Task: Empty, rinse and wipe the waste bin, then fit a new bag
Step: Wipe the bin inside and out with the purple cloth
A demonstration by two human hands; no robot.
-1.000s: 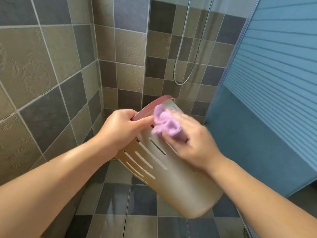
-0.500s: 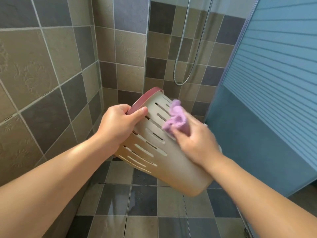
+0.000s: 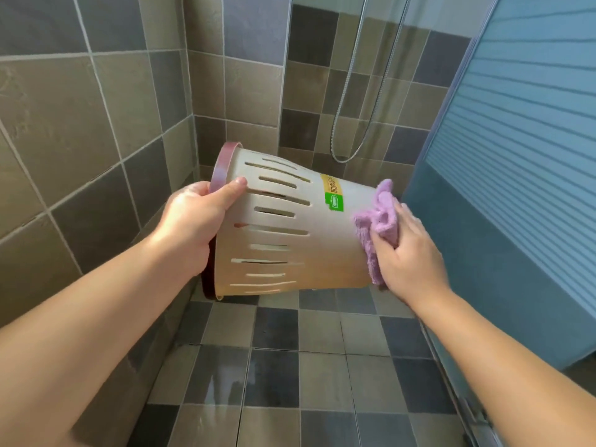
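Two hands, one bin, all inside a tiled shower corner. Wall tiles [image 3: 96, 130] are a mix of grey and tan squares, same deal on the floor [image 3: 290, 382], which looks wet and shiny toward 6 o'clock. A metal shower hose [image 3: 361, 124] loops down at 12 o'clock, and a blue slatted door [image 3: 522, 124] fills the 3 o'clock side.

Beige waste bin [image 3: 290, 240] is up in the air, tipped on its side, with its pink rim [image 3: 222, 169] pointing to 9 o'clock and its base to 3 o'clock. Slots run along its wall, plus a yellow and green sticker [image 3: 332, 195] near the base end.

Left hand [image 3: 193, 221] has its grip clamped on the rim, thumb lying across the outside. Right hand [image 3: 409, 250] sits at the base end, fingers bunched around a purple cloth [image 3: 377, 227] that's pressed against the bin's base.
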